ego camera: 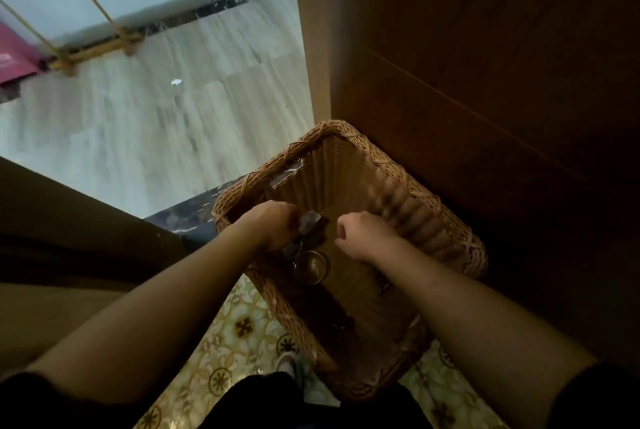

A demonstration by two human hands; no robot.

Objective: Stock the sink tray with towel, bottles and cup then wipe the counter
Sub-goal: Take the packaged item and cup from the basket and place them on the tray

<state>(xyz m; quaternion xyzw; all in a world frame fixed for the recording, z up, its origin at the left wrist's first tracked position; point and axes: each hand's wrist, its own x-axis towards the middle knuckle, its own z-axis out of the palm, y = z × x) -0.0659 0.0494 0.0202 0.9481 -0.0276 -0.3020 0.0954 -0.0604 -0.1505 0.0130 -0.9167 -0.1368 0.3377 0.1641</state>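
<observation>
A woven wicker basket (446,217) stands on the floor against a wooden cabinet. Both my hands reach into it. My left hand (273,226) is closed around a small, clear-looking bottle with a dark part (311,226) near the basket's left wall. My right hand (367,236) is a closed fist just right of that bottle, and I cannot make out anything in it. A glass cup (310,266) stands upright on the basket's bottom, directly below the bottle and between my wrists. Other dark items lie lower in the basket, too dim to identify.
A dark wooden cabinet (485,65) fills the right side. Pale tiled floor (156,124) stretches away at left, with a white scrap (176,81) on it. A patterned yellow floor (242,328) lies under me. A brown panel (69,221) borders the left.
</observation>
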